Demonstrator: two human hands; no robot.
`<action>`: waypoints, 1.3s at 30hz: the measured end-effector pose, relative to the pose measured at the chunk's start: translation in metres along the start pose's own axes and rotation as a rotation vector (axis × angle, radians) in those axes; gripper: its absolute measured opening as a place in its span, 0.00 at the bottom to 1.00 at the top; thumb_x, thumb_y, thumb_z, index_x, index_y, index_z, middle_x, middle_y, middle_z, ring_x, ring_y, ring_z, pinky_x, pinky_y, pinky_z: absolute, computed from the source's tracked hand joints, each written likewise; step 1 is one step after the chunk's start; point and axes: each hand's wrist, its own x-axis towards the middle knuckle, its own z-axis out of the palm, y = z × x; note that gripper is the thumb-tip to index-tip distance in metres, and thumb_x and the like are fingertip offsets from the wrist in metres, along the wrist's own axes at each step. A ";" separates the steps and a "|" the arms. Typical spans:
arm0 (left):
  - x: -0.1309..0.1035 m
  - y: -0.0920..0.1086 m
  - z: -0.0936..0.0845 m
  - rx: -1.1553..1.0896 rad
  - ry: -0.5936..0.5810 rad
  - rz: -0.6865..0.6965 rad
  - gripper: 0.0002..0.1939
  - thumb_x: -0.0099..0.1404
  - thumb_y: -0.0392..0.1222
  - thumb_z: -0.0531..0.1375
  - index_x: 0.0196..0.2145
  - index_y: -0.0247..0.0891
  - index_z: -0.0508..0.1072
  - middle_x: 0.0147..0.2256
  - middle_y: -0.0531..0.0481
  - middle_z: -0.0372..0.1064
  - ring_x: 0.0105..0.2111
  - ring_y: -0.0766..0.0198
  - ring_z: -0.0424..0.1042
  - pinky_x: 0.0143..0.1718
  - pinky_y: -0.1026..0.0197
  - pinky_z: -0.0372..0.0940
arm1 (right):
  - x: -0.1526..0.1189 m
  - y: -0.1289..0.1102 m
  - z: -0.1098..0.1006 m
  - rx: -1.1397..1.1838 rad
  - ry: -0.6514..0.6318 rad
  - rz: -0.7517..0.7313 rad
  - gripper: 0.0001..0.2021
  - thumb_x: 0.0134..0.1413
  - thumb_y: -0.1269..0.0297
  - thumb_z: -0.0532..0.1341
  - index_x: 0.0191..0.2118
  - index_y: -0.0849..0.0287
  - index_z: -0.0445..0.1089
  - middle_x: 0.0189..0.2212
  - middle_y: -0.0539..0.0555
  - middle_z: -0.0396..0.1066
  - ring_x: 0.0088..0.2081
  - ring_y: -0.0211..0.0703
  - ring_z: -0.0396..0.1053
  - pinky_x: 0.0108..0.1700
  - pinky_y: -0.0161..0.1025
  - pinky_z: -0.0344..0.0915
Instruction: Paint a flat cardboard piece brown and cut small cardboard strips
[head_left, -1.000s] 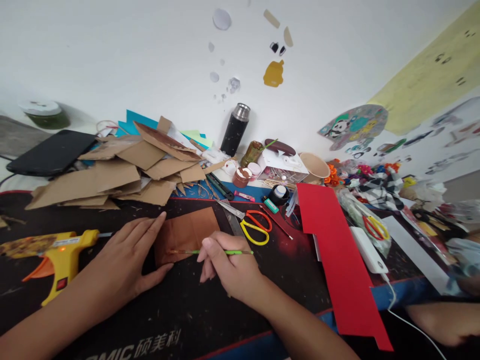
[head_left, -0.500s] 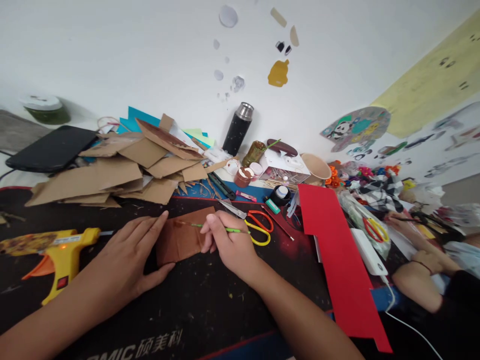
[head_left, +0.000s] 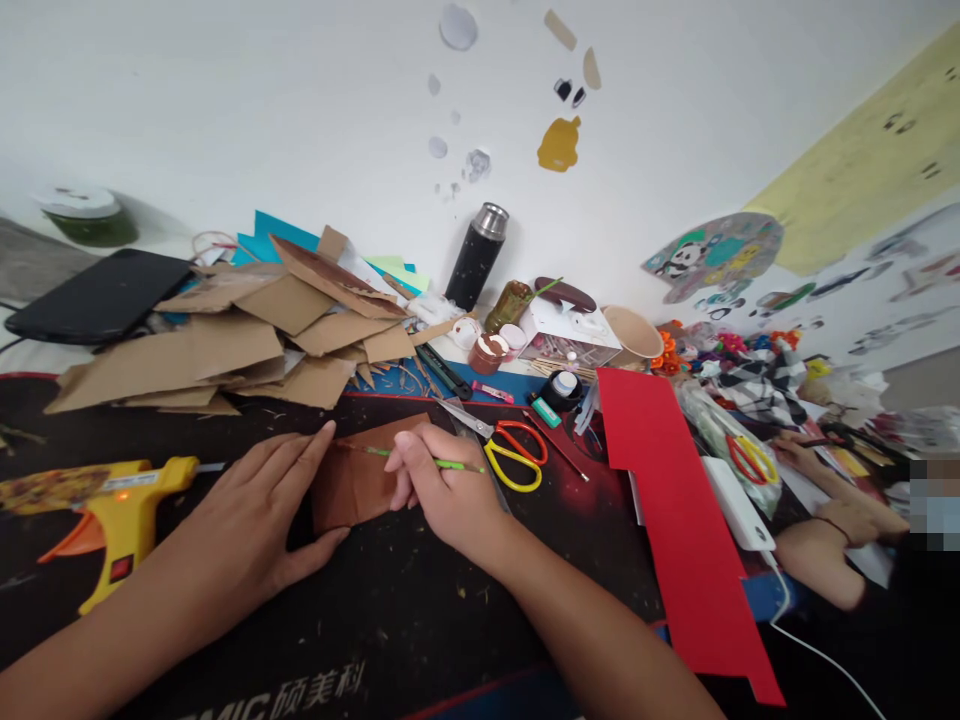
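A brown-painted piece of cardboard (head_left: 364,490) lies on the dark mat. My left hand (head_left: 262,515) rests flat with fingers out, its index fingertip and thumb at the cardboard's left side. In my right hand (head_left: 442,490) is a thin green paintbrush (head_left: 454,465), pinched between thumb and fingers. The brush's tip points left, over the upper left part of the cardboard. Scissors (head_left: 510,455) with red and yellow handles lie just right of the cardboard, and an open jar of brown paint (head_left: 489,353) stands behind it.
A yellow glue gun (head_left: 139,500) lies at the left. Cardboard scraps (head_left: 225,350) are piled behind, beside a black thermos (head_left: 476,258). A red sheet (head_left: 682,530) lies to the right, near a white power strip (head_left: 736,505). Another person's arm (head_left: 832,510) is at the far right.
My right hand and the paintbrush have shifted slightly left across the cardboard. My left hand stays in place. The other person's arm has moved a little.
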 end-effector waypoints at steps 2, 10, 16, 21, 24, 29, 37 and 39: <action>0.000 0.000 0.000 -0.003 0.004 0.006 0.53 0.77 0.71 0.54 0.85 0.43 0.39 0.61 0.33 0.77 0.60 0.33 0.77 0.63 0.37 0.71 | -0.003 -0.001 -0.001 -0.008 -0.016 -0.007 0.30 0.81 0.35 0.54 0.37 0.54 0.75 0.21 0.47 0.73 0.23 0.38 0.73 0.32 0.35 0.72; 0.001 -0.001 0.000 0.012 0.006 0.015 0.53 0.78 0.72 0.54 0.85 0.41 0.40 0.61 0.31 0.77 0.60 0.34 0.76 0.63 0.37 0.69 | -0.005 0.006 -0.019 -0.068 0.042 -0.013 0.30 0.81 0.34 0.54 0.38 0.54 0.76 0.22 0.47 0.74 0.24 0.38 0.74 0.32 0.35 0.72; 0.001 0.002 -0.002 0.037 -0.013 0.015 0.54 0.78 0.72 0.53 0.85 0.36 0.40 0.61 0.30 0.76 0.60 0.33 0.76 0.64 0.37 0.69 | -0.013 0.007 -0.048 -0.064 0.155 0.025 0.31 0.78 0.32 0.56 0.37 0.56 0.76 0.20 0.48 0.74 0.22 0.39 0.73 0.29 0.34 0.71; -0.001 0.001 0.000 -0.002 -0.010 -0.018 0.54 0.78 0.71 0.55 0.85 0.36 0.42 0.63 0.31 0.77 0.62 0.33 0.76 0.66 0.37 0.68 | -0.019 0.009 -0.061 -0.050 0.288 0.057 0.32 0.75 0.29 0.58 0.35 0.56 0.75 0.18 0.48 0.73 0.21 0.40 0.74 0.25 0.33 0.69; -0.002 0.001 0.002 0.001 -0.017 -0.015 0.54 0.78 0.71 0.55 0.85 0.36 0.41 0.63 0.30 0.77 0.62 0.33 0.76 0.66 0.36 0.68 | -0.018 0.010 -0.049 -0.015 0.249 0.063 0.32 0.76 0.29 0.58 0.36 0.56 0.75 0.18 0.48 0.73 0.21 0.41 0.74 0.26 0.34 0.69; -0.002 -0.001 0.004 0.003 -0.006 -0.005 0.54 0.78 0.70 0.55 0.85 0.35 0.43 0.62 0.29 0.77 0.61 0.33 0.76 0.66 0.36 0.69 | -0.011 0.006 -0.019 0.017 0.097 0.015 0.31 0.79 0.33 0.55 0.37 0.55 0.76 0.20 0.47 0.73 0.23 0.39 0.74 0.30 0.34 0.70; -0.003 -0.002 0.005 -0.010 -0.014 0.003 0.53 0.78 0.68 0.57 0.85 0.36 0.41 0.64 0.30 0.76 0.63 0.33 0.76 0.65 0.35 0.69 | -0.013 -0.001 -0.006 0.009 0.004 0.008 0.30 0.81 0.34 0.55 0.37 0.54 0.75 0.20 0.47 0.73 0.22 0.38 0.72 0.31 0.35 0.70; -0.003 -0.002 0.004 -0.015 -0.012 -0.003 0.54 0.77 0.69 0.57 0.85 0.38 0.41 0.64 0.31 0.76 0.63 0.33 0.76 0.66 0.36 0.69 | -0.019 -0.002 -0.008 0.030 0.004 0.025 0.30 0.80 0.34 0.55 0.37 0.55 0.75 0.19 0.46 0.71 0.22 0.38 0.72 0.31 0.34 0.69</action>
